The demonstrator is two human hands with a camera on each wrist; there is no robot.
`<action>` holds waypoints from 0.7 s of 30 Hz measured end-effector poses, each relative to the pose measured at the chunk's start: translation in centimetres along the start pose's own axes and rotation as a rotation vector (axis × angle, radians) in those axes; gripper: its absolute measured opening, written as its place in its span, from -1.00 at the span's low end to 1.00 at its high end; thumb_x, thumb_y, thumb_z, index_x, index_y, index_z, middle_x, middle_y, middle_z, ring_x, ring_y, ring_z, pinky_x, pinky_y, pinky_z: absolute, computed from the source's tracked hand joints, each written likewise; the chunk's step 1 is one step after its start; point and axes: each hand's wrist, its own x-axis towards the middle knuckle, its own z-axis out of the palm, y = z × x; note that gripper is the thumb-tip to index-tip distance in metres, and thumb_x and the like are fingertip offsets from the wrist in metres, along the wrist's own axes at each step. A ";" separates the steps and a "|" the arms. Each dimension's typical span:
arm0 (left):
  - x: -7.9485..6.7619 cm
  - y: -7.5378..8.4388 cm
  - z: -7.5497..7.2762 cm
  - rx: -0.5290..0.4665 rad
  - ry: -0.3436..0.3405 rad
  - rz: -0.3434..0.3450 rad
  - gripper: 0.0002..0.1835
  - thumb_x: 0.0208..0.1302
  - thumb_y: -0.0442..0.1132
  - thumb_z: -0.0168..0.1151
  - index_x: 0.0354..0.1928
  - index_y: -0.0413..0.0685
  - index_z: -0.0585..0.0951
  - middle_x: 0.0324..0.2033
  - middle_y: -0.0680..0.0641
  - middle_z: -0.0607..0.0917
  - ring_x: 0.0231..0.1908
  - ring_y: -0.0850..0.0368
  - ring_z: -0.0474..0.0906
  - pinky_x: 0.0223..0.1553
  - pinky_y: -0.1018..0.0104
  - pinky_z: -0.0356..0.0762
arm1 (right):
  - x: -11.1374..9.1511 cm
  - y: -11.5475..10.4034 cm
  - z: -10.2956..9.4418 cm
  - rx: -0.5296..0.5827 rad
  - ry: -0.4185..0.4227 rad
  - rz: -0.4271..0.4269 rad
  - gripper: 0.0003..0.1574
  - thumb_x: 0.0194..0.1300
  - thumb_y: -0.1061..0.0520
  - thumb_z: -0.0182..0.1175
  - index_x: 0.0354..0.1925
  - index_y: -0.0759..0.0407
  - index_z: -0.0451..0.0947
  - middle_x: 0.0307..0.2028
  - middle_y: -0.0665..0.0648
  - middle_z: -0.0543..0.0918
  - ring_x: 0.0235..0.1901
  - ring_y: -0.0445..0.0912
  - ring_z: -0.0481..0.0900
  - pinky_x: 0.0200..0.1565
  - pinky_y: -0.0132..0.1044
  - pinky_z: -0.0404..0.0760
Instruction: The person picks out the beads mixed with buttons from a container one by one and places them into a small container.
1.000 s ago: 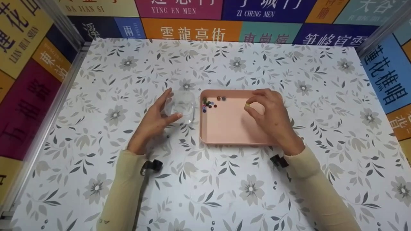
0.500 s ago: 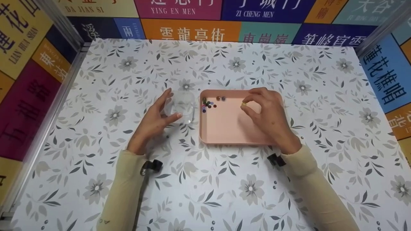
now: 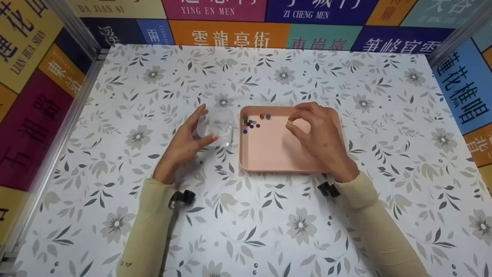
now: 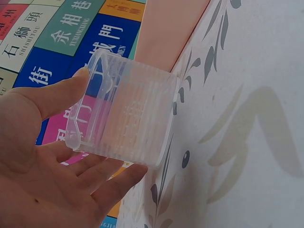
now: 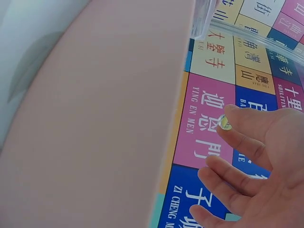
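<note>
In the head view my left hand (image 3: 181, 144) holds a clear plastic container (image 3: 222, 127) standing on the table. The left wrist view shows the thumb at the container's rim and the fingers along its other side. My right hand (image 3: 324, 140) is above the right part of a pink rectangular tray (image 3: 269, 152). Between its thumb and index finger it pinches a small pale yellow glass bead (image 5: 224, 122). Several dark and coloured beads (image 3: 250, 123) lie in the tray's back left corner. An amber bead (image 3: 262, 116) and a bluish bead (image 3: 268, 116) lie by its back wall.
A white tablecloth (image 3: 246, 223) with grey flowers and leaves covers the table. Colourful panels (image 3: 230, 34) with large characters stand behind it and at both sides. The container is just left of the tray.
My right hand has moved slightly left over the tray, with the yellow bead still pinched. The left hand and the container stay in place.
</note>
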 end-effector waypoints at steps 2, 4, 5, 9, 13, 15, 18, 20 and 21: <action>0.0 0.0 0.0 -0.003 0.002 -0.006 0.04 0.33 -0.16 0.46 0.69 0.24 0.02 0.65 0.00 0.18 0.67 -0.02 -0.01 0.54 -0.12 0.34 | 0.0 0.0 0.1 0.015 -0.005 -0.001 -0.83 0.35 0.10 0.43 -0.15 0.15 0.75 0.19 0.17 0.65 0.28 0.10 0.55 0.37 -0.04 0.51; 0.0 0.0 0.0 -0.002 0.005 -0.014 0.03 0.33 -0.15 0.46 0.68 0.27 0.02 0.65 0.01 0.18 0.67 -0.02 -0.01 0.55 -0.12 0.33 | 0.0 0.0 0.1 0.026 -0.008 -0.002 -0.83 0.35 0.10 0.43 -0.14 0.16 0.75 0.19 0.18 0.65 0.28 0.10 0.56 0.37 -0.05 0.50; 0.1 0.0 0.0 -0.003 0.006 -0.016 0.03 0.33 -0.15 0.46 0.68 0.26 0.03 0.65 0.02 0.18 0.67 -0.01 -0.01 0.55 -0.12 0.32 | 0.1 -0.1 0.2 0.029 -0.007 -0.001 -0.83 0.35 0.10 0.43 -0.14 0.16 0.75 0.19 0.18 0.65 0.28 0.10 0.55 0.38 -0.05 0.50; 0.1 0.2 0.1 -0.004 0.008 -0.021 0.03 0.33 -0.15 0.46 0.68 0.28 0.03 0.65 0.03 0.18 0.67 -0.01 0.00 0.56 -0.10 0.32 | 0.2 -0.2 0.3 0.024 -0.008 0.008 -0.82 0.35 0.10 0.43 -0.14 0.15 0.75 0.19 0.17 0.65 0.29 0.09 0.55 0.40 -0.05 0.49; 0.1 0.1 0.1 -0.015 0.004 -0.018 0.04 0.33 -0.16 0.46 0.69 0.27 0.02 0.65 0.02 0.18 0.67 -0.02 0.00 0.56 -0.11 0.31 | 0.2 -0.3 0.4 0.006 -0.014 -0.005 -0.83 0.35 0.09 0.43 -0.14 0.15 0.76 0.18 0.17 0.65 0.29 0.08 0.57 0.40 -0.04 0.51; 0.1 0.1 0.0 -0.014 0.005 -0.021 0.05 0.32 -0.16 0.47 0.69 0.27 0.02 0.65 0.02 0.18 0.67 -0.02 0.00 0.56 -0.11 0.31 | 0.3 -0.4 0.5 0.004 -0.018 -0.009 -0.83 0.35 0.09 0.43 -0.14 0.14 0.75 0.18 0.17 0.66 0.29 0.08 0.57 0.39 -0.03 0.52; 0.0 0.1 0.0 -0.014 0.007 -0.027 0.05 0.31 -0.16 0.47 0.69 0.27 0.03 0.64 0.03 0.19 0.67 -0.01 0.00 0.56 -0.08 0.32 | 0.3 -0.5 0.5 0.008 -0.019 0.000 -0.83 0.36 0.09 0.43 -0.14 0.14 0.75 0.19 0.18 0.65 0.30 0.08 0.57 0.41 -0.03 0.51; 0.0 0.1 0.0 -0.008 0.007 -0.029 0.05 0.31 -0.16 0.47 0.68 0.28 0.03 0.64 0.04 0.19 0.67 -0.01 0.00 0.56 -0.07 0.32 | 0.4 -0.6 0.6 0.010 -0.019 0.008 -0.83 0.36 0.09 0.43 -0.14 0.14 0.75 0.19 0.18 0.65 0.30 0.09 0.57 0.42 -0.04 0.50; 0.0 0.1 0.0 -0.008 0.006 -0.029 0.05 0.31 -0.16 0.47 0.69 0.28 0.03 0.65 0.04 0.19 0.67 -0.01 0.00 0.56 -0.07 0.32 | 0.4 -0.6 0.6 0.011 -0.018 0.011 -0.83 0.36 0.08 0.43 -0.14 0.13 0.75 0.19 0.18 0.65 0.29 0.09 0.57 0.43 -0.04 0.49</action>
